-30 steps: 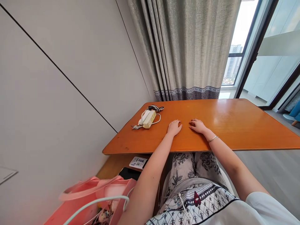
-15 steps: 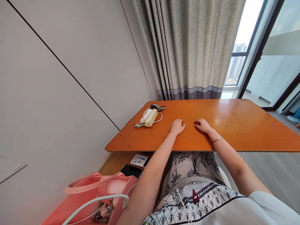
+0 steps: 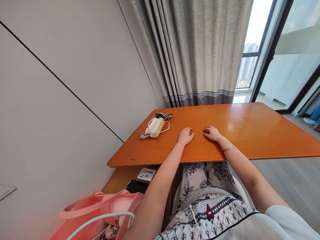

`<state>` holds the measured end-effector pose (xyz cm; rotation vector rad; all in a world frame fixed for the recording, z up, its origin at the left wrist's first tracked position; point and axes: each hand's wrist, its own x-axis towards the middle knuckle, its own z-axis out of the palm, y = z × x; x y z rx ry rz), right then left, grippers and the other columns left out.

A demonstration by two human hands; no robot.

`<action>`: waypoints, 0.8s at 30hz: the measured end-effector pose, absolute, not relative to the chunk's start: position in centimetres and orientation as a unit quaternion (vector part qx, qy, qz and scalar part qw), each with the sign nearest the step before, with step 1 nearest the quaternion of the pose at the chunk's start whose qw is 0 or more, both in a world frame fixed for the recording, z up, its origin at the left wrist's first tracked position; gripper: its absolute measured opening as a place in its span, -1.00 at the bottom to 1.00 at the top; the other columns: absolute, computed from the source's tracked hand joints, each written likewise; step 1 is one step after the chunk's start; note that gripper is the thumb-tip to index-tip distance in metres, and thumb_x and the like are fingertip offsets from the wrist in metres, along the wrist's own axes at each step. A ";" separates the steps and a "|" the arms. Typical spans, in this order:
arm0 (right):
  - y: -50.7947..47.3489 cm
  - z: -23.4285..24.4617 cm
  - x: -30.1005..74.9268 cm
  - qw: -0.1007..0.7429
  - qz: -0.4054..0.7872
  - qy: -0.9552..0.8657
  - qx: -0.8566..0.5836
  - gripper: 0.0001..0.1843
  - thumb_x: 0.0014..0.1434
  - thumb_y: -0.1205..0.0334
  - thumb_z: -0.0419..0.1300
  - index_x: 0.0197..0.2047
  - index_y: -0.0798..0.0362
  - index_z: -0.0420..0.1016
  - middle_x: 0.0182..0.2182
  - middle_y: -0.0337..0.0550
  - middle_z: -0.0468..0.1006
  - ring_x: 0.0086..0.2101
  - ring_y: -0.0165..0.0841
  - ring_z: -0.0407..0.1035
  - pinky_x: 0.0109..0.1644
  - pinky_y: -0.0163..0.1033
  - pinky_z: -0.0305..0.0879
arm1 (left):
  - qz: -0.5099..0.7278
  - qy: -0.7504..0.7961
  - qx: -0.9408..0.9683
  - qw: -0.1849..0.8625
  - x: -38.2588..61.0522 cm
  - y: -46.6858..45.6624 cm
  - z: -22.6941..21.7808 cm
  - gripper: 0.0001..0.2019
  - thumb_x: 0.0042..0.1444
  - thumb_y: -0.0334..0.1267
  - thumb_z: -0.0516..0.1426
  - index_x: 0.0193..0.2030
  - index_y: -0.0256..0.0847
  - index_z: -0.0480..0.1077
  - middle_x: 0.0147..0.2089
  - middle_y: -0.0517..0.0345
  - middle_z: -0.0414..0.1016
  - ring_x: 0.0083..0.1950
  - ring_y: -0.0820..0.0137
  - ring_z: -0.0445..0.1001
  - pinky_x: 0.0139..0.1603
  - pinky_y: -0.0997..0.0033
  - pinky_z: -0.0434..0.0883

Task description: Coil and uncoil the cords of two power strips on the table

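Note:
My left hand (image 3: 185,136) rests palm down on the orange-brown wooden table (image 3: 240,136), fingers stretched out and holding nothing. A short gap to the right, my right hand (image 3: 212,133) lies on the same tabletop with its fingers loosely bent and apart, also without anything in it. A thin bracelet (image 3: 229,147) circles the right wrist. Left of my left hand, and not touched by it, is a cream power strip (image 3: 157,128) with its white cord looped around it. A white plug (image 3: 143,136) sticks out at its near end, and a black plug (image 3: 158,115) lies behind it.
Below the table's left front edge, a lower wooden surface holds a printed white card or box (image 3: 146,174) and a dark phone-like slab (image 3: 136,186). A pink bag (image 3: 82,213) with a pale cable (image 3: 105,216) stands nearer. A wall borders the left; a curtain (image 3: 200,50) hangs behind.
The camera view has turned and tilted slightly, so the scene sits a little differently in the picture. Both hands stay in place on the table, and the power strip has not moved.

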<state>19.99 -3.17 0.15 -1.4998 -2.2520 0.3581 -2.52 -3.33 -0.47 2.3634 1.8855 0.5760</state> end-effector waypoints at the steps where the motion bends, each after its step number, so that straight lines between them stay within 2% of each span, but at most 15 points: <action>1: -3.2 0.1 20.0 0.203 0.128 -0.808 -0.538 -0.68 0.26 0.13 0.24 0.06 -0.02 0.58 0.16 0.00 0.48 0.18 -0.15 0.33 0.29 -0.06 0.19 | 0.188 0.612 0.768 0.033 -2.6 -3.3 -0.5 -0.55 0.28 -0.11 0.06 0.20 -0.32 0.42 0.36 -0.18 0.34 0.42 0.10 0.25 0.44 0.15 0.16; 18: -3.0 -0.3 20.3 0.208 0.128 -0.813 -0.528 -0.66 0.25 0.14 0.25 0.08 -0.02 0.57 0.17 0.00 0.48 0.19 -0.15 0.33 0.30 -0.05 0.19 | 0.216 0.595 0.772 0.056 -2.8 -3.3 -0.5 -0.62 0.24 -0.15 0.11 0.14 -0.25 0.46 0.31 -0.15 0.41 0.39 0.08 0.29 0.42 0.09 0.18; 24: -3.1 -0.1 20.0 0.206 0.127 -0.812 -0.531 -0.66 0.24 0.15 0.26 0.07 0.00 0.57 0.16 0.01 0.48 0.19 -0.14 0.34 0.31 -0.05 0.19 | 0.222 0.613 0.756 0.054 -3.1 -2.7 -0.2 -0.52 0.22 -0.15 0.12 0.26 -0.25 0.34 0.37 -0.19 0.33 0.38 0.05 0.30 0.37 0.02 0.24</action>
